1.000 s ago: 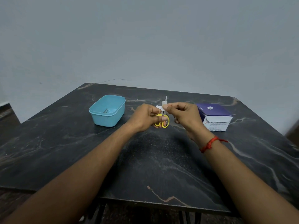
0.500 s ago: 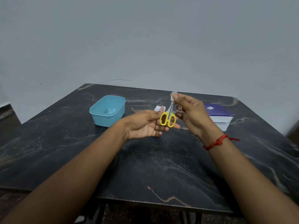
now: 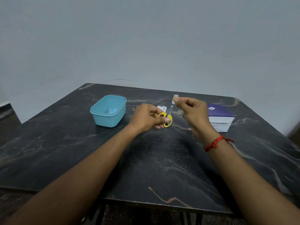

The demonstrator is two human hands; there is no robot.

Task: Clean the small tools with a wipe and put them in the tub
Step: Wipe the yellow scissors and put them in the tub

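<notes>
glossy plastic tub (image 3: 108,111), marble table (image 3: 162,168)

— How many tubs on the tabletop (image 3: 162,163)?
— One blue tub (image 3: 110,121), and one small metal tool (image 3: 107,110) inside it.
— Scissors?
— One pair of scissors (image 3: 169,113), yellow-handled. One wipe (image 3: 175,98) too.
— Anything else to count?
— One torn wrapper (image 3: 162,108), one purple-and-white box (image 3: 220,118), and one red thread (image 3: 214,142) on a wrist.
— And the grips?
— Two: the left grip (image 3: 146,118) and the right grip (image 3: 193,111).

Table (image 3: 162,159) (dark marble) bears tub (image 3: 107,121), box (image 3: 219,112), wrapper (image 3: 162,108).
</notes>
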